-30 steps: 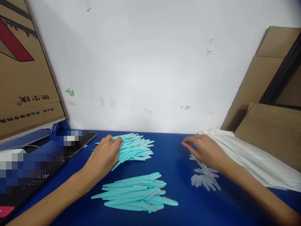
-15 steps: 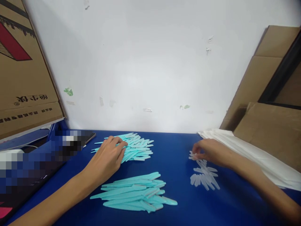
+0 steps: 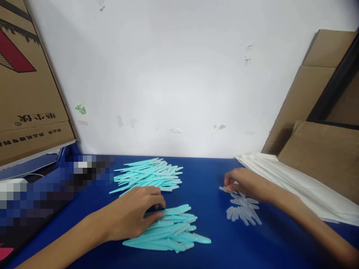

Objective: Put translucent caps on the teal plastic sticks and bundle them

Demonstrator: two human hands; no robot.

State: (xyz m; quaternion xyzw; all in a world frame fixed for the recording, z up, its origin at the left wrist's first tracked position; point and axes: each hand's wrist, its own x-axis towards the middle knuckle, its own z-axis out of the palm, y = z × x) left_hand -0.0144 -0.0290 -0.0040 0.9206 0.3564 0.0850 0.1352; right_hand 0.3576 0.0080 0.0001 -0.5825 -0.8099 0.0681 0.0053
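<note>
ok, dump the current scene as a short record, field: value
left hand: thumb and fingers at the upper edge of the near turquoise pile; grip unclear
right hand: fingertips down at the clear strips; grip unclear
beyond left hand: far turquoise pile
right side: white sheets, brown cardboard
surface: blue table

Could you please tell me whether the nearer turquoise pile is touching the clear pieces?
Apart: the head view shows a strip of blue tabletop between the nearer turquoise pile and the clear pieces.
</note>
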